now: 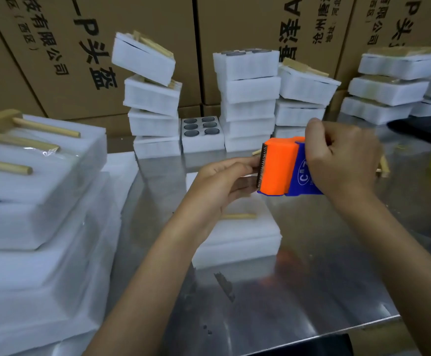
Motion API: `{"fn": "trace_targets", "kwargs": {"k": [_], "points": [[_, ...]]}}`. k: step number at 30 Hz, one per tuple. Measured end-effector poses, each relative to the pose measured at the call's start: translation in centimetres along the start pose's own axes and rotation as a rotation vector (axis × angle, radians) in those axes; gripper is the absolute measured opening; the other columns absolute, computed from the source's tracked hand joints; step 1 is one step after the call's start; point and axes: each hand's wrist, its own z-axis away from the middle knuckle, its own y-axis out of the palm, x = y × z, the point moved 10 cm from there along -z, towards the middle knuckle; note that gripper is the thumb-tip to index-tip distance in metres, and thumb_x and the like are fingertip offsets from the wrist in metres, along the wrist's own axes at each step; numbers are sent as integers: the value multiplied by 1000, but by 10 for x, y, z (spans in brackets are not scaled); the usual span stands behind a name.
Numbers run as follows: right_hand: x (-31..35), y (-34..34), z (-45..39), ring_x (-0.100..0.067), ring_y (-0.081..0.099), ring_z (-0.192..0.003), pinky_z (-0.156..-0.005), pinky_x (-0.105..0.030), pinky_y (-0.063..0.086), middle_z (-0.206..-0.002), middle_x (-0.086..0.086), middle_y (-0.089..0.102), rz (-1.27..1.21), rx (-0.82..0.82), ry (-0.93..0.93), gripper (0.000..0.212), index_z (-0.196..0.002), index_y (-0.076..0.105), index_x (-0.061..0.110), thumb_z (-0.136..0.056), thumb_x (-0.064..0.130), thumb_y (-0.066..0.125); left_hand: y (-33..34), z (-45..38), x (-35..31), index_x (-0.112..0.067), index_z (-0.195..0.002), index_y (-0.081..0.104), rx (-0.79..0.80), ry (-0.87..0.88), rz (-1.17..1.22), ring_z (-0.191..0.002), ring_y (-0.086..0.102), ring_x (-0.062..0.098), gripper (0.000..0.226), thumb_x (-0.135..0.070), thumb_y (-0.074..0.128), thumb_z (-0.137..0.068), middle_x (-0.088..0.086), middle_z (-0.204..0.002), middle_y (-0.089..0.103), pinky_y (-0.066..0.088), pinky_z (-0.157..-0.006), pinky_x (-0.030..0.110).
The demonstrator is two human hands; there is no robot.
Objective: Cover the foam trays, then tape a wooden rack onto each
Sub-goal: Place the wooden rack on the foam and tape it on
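My right hand (342, 160) grips an orange and blue tape dispenser (281, 167) above the middle of the steel table. The fingers of my left hand (219, 183) pinch at the toothed edge of the dispenser, where the tape end comes out. Below my hands lies a covered white foam tray (237, 240) with a wooden rack (238, 216) on top, mostly hidden by my left hand. An open foam tray (202, 133) with dark round holes stands at the back.
Stacks of white foam trays (247, 98) with wooden racks stand along the back, in front of cardboard boxes (93, 47). A tall pile of foam sheets (37, 227) with a wooden rack (16, 132) fills the left. The table's front edge (337, 327) is near me.
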Motion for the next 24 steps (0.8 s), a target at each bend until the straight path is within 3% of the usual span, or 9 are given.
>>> {"fn": "trace_targets", "kwargs": {"k": [4, 8, 11, 14, 17, 21, 24], "points": [[-2, 3, 5, -6, 36, -43, -50, -26, 23, -43, 11, 37, -38, -16, -6, 49, -47, 34, 23, -95, 31, 38, -5, 4, -1, -24, -89, 83, 40, 32, 37, -91, 74, 17, 36, -5, 53, -97, 5, -100, 78, 59, -86, 29], [-4, 9, 8, -8, 37, -42, -50, -27, 25, -42, 10, 37, -37, -13, 4, 50, -46, 35, 21, -95, 30, 40, -9, 9, -3, -19, -97, 80, 23, 59, 7, -99, 73, 22, 15, -14, 65, -94, 8, -103, 77, 58, -85, 27], [-2, 13, 6, -13, 42, -43, -51, -28, 29, -43, 6, 41, -54, -4, 10, 50, -47, 40, 16, -94, 31, 39, -13, 8, -4, -10, -106, 76, -13, 68, 30, -97, 73, 24, 16, -16, 67, -94, 11, -104, 77, 58, -82, 26], [3, 16, 4, -9, 40, -42, -49, -25, 25, -42, 8, 39, -34, 4, -14, 49, -47, 36, 18, -94, 32, 38, -17, 6, -2, -8, -101, 75, -71, 43, 69, -90, 73, 22, 13, -11, 63, -96, 13, -103, 76, 60, -80, 28], [5, 24, 1, -9, 38, -41, -49, -26, 22, -41, 6, 38, -2, 74, -16, 48, -46, 34, 19, -92, 35, 36, -23, 2, 4, -9, -99, 73, -153, 4, 45, -95, 73, 20, 14, -11, 59, -98, 8, -103, 77, 60, -83, 27], [5, 50, -4, -14, 40, -43, -48, -27, 19, -42, 1, 41, 97, 236, 0, 47, -45, 36, 14, -86, 38, 32, -29, 1, 12, -9, -97, 70, -244, -21, -15, -79, 71, 13, 15, -10, 56, -101, 6, -90, 76, 59, -82, 28], [6, 69, -9, -17, 40, -48, -49, -29, 21, -46, -4, 43, 123, 317, -36, 51, -46, 37, 10, -92, 30, 37, -38, 3, 13, -5, -98, 70, -295, -14, 54, -72, 70, 11, 14, -5, 56, -100, 7, -82, 74, 58, -73, 23]]}}
